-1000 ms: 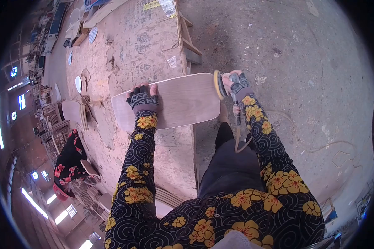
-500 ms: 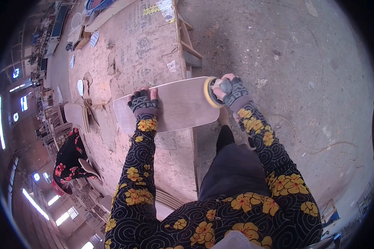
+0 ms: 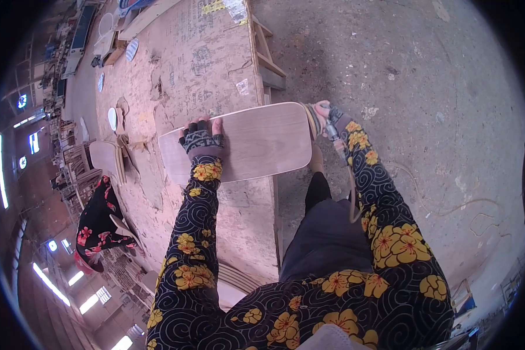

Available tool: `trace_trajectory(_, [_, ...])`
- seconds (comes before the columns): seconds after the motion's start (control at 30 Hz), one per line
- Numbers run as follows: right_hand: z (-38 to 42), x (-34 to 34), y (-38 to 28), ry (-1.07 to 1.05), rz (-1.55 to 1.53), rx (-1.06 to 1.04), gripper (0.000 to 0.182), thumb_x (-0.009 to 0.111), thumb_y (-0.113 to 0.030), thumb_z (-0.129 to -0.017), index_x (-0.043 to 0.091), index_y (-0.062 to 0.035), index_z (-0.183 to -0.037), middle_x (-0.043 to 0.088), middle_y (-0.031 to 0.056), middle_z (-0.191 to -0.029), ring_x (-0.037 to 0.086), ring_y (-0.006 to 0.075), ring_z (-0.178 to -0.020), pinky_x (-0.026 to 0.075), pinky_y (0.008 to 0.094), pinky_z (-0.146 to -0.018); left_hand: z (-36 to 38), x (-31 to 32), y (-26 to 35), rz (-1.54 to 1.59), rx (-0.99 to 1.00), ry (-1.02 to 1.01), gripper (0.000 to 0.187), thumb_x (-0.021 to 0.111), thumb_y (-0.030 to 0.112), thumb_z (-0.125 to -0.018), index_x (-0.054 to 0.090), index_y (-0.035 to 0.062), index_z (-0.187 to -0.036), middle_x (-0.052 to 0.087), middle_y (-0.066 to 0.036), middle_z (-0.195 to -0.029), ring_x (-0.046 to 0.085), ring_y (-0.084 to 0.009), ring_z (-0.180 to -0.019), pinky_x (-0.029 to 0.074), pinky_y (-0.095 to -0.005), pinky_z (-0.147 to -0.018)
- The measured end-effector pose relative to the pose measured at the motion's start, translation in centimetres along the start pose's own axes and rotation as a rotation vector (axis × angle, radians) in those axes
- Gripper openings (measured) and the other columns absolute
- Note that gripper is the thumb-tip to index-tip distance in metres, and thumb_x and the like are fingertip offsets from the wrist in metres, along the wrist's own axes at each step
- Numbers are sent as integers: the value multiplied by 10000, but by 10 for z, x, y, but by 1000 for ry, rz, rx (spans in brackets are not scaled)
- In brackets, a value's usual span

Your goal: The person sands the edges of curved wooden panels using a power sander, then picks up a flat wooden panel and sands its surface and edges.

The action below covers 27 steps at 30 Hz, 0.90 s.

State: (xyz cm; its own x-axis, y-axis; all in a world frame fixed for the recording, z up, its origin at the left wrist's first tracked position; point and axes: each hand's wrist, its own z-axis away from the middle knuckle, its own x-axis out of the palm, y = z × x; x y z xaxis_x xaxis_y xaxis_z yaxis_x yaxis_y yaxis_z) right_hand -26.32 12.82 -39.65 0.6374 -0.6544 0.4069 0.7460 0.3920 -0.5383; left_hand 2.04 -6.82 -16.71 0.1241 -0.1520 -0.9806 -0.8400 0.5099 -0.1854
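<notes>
A flat wooden panel [image 3: 265, 140] with rounded corners lies on the worktable [image 3: 216, 81], its right end jutting past the table edge. My left hand [image 3: 201, 137], in a patterned fingerless glove, rests flat on the panel's left part with fingers spread. At the right end, my right hand [image 3: 325, 116] grips a round air sander [image 3: 314, 119]. The sander is tilted on its side, its pad against or very near the panel's end edge; exact contact is hard to tell. A hose [image 3: 352, 192] hangs from it beside my forearm.
Another person [image 3: 102, 227] in a dark flowered top works across the table beside stacked curved panels [image 3: 108, 157]. Several round discs, one white [image 3: 112, 119], lie on the table's far side. A wooden trestle [image 3: 265, 49] stands at the table's edge. The hose trails over the concrete floor [image 3: 437, 116].
My right hand has moved the sander from the panel's top face near the corner to its end edge, turning it upright. The panel's right end has shifted slightly; my left hand stays in place.
</notes>
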Motion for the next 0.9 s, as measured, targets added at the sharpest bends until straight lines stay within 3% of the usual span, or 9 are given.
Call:
trace_trajectory(0.27, [98,13,8,181,14,-240,421,819,-290,-824,556,-150,-1122,650,82,-966,649,201,-876,557,358,-732,0,-8,5,-35,-1,-4,482,463,513,-988,653,134,-1218,640,-146,-1223,560,-345,-1174,371,-501,-1045])
trace_trajectory(0.37, [139,60,16,316,153,-398,481,820,-290,-804,531,-142,-1158,623,127,-1037,641,262,-906,544,419,-778,0,-7,6,-56,-5,-9,483,463,513,-989,653,133,-1219,645,-148,-1210,562,-345,-1167,374,-500,-1041])
trace_trajectory(0.47, [169,76,10,443,813,-707,505,811,-294,-784,527,-119,-1163,580,196,-1121,608,345,-988,503,483,-869,-1,-3,3,-41,12,19,480,454,508,-994,653,133,-1217,646,-149,-1202,564,-351,-1161,374,-500,-1040])
trace_trajectory(0.53, [170,72,11,447,814,-734,531,812,-322,-770,526,-108,-1163,553,231,-1149,573,380,-1053,466,506,-923,0,-8,7,-36,-18,-28,477,456,508,-993,644,139,-1230,635,-136,-1230,546,-336,-1195,339,-503,-1073])
trace_trajectory(0.6, [158,60,26,512,675,-633,477,799,-280,-809,527,-103,-1157,584,184,-1076,620,326,-963,518,456,-830,0,-13,11,-25,-81,-116,477,467,512,-988,627,151,-1256,613,-109,-1287,509,-305,-1264,268,-509,-1140])
trace_trajectory(0.7, [140,47,50,333,68,-400,409,767,-194,-864,503,-108,-1164,604,103,-952,646,230,-800,539,368,-663,-1,-12,10,-48,-70,-92,484,457,518,-990,628,153,-1259,616,-109,-1283,512,-302,-1263,268,-507,-1141])
trace_trajectory(0.73, [144,50,51,323,-97,-395,371,732,-121,-897,481,-123,-1169,594,39,-847,607,151,-646,492,300,-521,-1,-11,10,-43,-70,-92,485,455,519,-991,628,154,-1259,617,-109,-1281,514,-301,-1260,270,-504,-1140])
trace_trajectory(0.83, [134,33,67,187,-242,-173,421,786,-229,-869,500,-116,-1155,591,48,-935,571,135,-666,477,280,-544,0,-9,6,-41,-48,-62,487,445,516,-996,631,147,-1254,630,-125,-1248,534,-321,-1220,311,-505,-1100])
trace_trajectory(0.9, [116,24,89,252,-239,-195,405,766,-216,-885,489,-136,-1170,593,46,-888,558,143,-604,452,301,-485,0,-9,7,-44,3,-9,490,434,506,-1006,637,127,-1240,650,-157,-1191,564,-364,-1150,385,-514,-1023])
